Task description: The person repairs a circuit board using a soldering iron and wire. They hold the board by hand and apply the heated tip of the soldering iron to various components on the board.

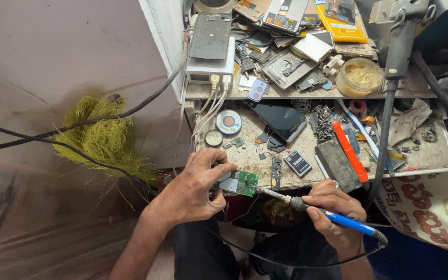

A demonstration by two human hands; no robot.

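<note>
- The left hand (195, 189) pinches a small green rectangular circuit board (239, 182) between thumb and fingers, holding it just off the front edge of the cluttered workbench (431, 153); a bare metal shield patch on the board sits next to the fingertips.
- The right hand (333, 207) is clenched around the blue plastic handle of a soldering iron (338, 218), pen-style, with its thin metal tip touching or nearly touching the right edge of the green board; I cannot tell which.
- A black cord runs from the back of the iron's handle and loops down across the person's lap.
- Just beyond the board, on the lower bench level, lie a small black rectangular phone battery (297, 163), a narrow dark strip board (276, 171) and a round spool of solder wire (228, 122).
- Farther back rests a black smartphone with a glossy dark screen (281, 119), and to its right an orange flat-handled tool (349, 150) beside a dark grey block.
- On the upper shelf stand a white multi-port charger box (209, 70) with white cables plugged in, a round tub of yellowish paste (360, 76), and a heap of phone frames and parts.
- To the left, against the pale wall, hangs a tuft of yellow-green fibres (102, 135) crossed by black cables.
</note>
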